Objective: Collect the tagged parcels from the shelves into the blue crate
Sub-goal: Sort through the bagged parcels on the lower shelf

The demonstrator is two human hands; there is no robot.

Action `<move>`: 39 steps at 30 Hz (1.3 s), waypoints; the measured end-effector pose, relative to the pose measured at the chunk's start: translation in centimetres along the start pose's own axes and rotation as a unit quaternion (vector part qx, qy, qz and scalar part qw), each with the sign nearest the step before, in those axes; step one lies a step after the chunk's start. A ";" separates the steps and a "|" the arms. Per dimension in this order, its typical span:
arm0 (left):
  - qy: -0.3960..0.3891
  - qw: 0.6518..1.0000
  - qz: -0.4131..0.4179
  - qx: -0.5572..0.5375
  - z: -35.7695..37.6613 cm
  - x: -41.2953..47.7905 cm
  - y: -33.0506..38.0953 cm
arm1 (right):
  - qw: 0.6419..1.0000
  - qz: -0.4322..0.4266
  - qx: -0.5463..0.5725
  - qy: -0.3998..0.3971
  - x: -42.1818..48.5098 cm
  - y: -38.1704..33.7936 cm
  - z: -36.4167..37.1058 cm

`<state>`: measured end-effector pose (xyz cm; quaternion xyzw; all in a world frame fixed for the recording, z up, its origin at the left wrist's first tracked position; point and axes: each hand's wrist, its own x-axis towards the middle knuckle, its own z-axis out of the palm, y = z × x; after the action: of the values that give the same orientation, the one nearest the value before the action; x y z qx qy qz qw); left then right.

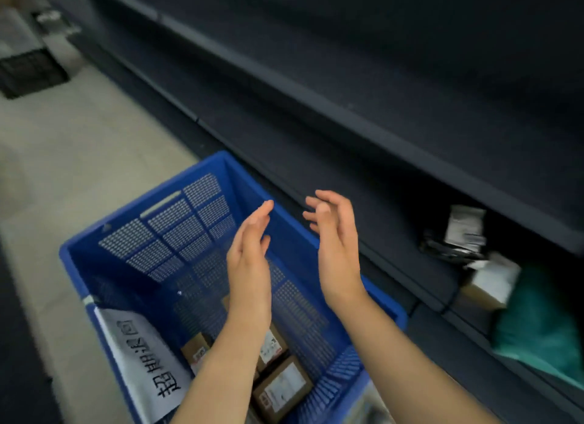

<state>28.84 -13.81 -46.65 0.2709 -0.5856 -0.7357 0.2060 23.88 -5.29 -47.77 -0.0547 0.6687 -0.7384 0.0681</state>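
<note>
A blue mesh-walled crate (148, 230) stands on the floor against the dark shelving. Several brown cardboard parcels (281, 389) with white labels lie at its bottom. A white sheet with black characters (142, 357) hangs on its near left wall. My left hand (249, 265) hovers above the crate with straight fingers and holds nothing. My right hand (335, 246) hovers over the crate's right rim, fingers loosely bent, empty. On the low shelf at the right lie a black bag parcel with a white label (458, 237), a white-and-brown box (489, 281) and a green bag parcel (537, 319).
Dark shelves (347, 113) run diagonally from top left to right, their upper levels bare. Pale floor (72, 158) lies to the left. A black crate (28, 72) stands far back at the left. The picture is blurred by motion.
</note>
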 end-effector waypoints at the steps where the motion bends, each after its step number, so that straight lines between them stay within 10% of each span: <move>1: -0.017 1.000 0.002 -0.005 1.6 -1.3 1.6 | 1.000 -0.012 0.001 0.019 -0.6 -2.3 -1.6; 17: -0.309 0.951 -0.017 -0.019 27.6 -31.1 13.3 | 0.951 -0.107 -0.002 0.290 -21.6 -25.4 -35.1; 39: -0.576 0.807 -0.123 0.035 51.3 -57.2 9.1 | 0.801 -0.096 0.009 0.591 -39.3 -32.5 -67.4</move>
<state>39.86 58.11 -20.21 -0.1261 -0.5840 -0.7548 -0.2708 50.08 70.75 -21.72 0.3292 0.5637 -0.6366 -0.4107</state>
